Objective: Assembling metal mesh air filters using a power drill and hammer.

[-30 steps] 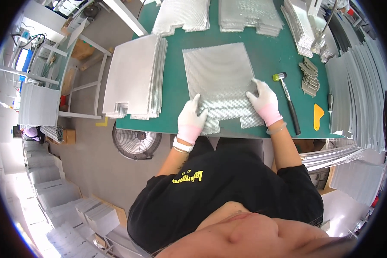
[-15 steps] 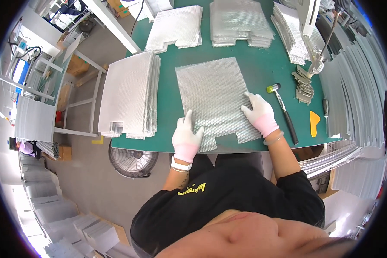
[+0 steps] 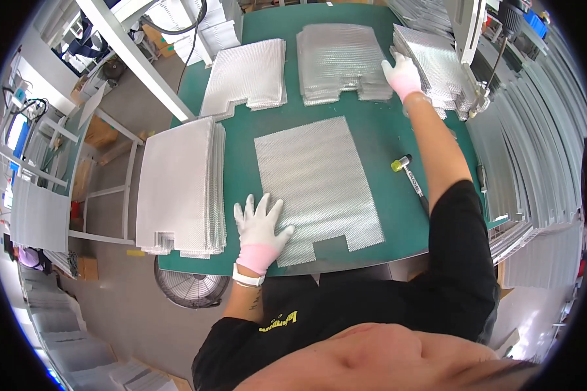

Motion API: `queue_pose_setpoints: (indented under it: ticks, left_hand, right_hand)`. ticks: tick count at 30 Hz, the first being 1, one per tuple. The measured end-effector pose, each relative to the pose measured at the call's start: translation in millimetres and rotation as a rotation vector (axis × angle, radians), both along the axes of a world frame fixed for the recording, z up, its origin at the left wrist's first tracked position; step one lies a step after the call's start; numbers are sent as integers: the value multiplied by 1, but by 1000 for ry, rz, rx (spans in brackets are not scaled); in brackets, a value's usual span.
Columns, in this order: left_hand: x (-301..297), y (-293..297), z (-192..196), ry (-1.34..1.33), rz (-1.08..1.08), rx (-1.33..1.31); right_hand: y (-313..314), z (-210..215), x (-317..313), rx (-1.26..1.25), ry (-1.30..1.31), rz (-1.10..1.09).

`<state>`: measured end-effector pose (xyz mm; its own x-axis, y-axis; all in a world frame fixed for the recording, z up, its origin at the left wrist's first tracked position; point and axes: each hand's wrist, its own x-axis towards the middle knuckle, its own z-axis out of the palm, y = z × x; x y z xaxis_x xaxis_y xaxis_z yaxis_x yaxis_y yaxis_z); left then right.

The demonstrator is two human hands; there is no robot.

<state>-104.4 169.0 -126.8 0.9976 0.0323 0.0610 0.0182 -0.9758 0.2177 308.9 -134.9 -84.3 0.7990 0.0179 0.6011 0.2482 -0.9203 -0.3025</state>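
A silver mesh sheet (image 3: 319, 176) with a notch in its near edge lies flat on the green tabletop (image 3: 241, 166). My left hand (image 3: 261, 231), in a white glove with a pink cuff, rests at the sheet's left edge with fingers spread. Far to the right, my right hand (image 3: 403, 73), gloved alike, reaches to the left edge of a stack of mesh sheets (image 3: 437, 62). Its thumb stands apart from its outstretched fingers, and no held item shows. Just left of that hand is another mesh stack (image 3: 342, 55).
More mesh stacks stand at the left (image 3: 176, 182) and far left (image 3: 246, 72). A mallet (image 3: 407, 174) with a yellow-green face lies under my right arm, partly hidden. A white post (image 3: 134, 55) and a metal stand (image 3: 466, 32) rise by the table. A floor fan (image 3: 189, 287) sits below.
My right hand has left the sheet's right edge and reached forward to the far right stack. My left hand has shifted slightly and spread its fingers. The whole view has shifted.
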Motion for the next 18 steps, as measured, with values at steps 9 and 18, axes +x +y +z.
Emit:
queue_pose_setpoints:
  ticks: [9, 18]
  left_hand:
    - [-12, 17, 17, -194, 52, -86]
    - [-30, 14, 13, -389, 11, -383]
  right_hand:
    - [51, 54, -16, -334, 134, -18]
    - [38, 121, -80, 1115, 83, 715]
